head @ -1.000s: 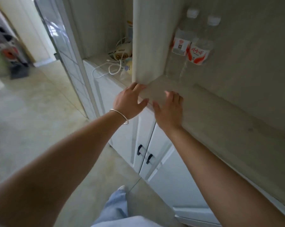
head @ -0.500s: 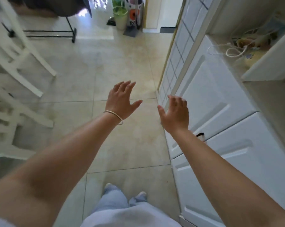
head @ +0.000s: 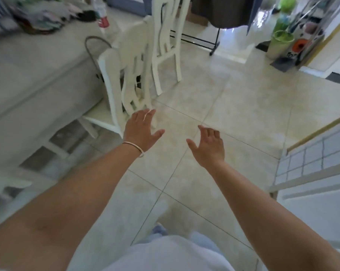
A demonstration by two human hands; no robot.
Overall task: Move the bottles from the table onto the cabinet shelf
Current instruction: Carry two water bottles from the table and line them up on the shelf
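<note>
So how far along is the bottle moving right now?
Nothing done shows here; the shelf is out of view. In hand: nothing, the left hand and right hand are open over the floor. Left: at least one bottle stands on the table beyond the white chair.

There is only one camera, and it is sitting on the person's head. It is looking forward and down from high up. Both arms are reaching out from the bottom edge, so the left hand (head: pixel 140 132) and the right hand (head: pixel 209 147) are showing close in the middle. The floor (head: pixel 233 98) is lying far below. The table (head: pixel 38 61) is filling the left side. With one view, nothing is being shared.
</note>
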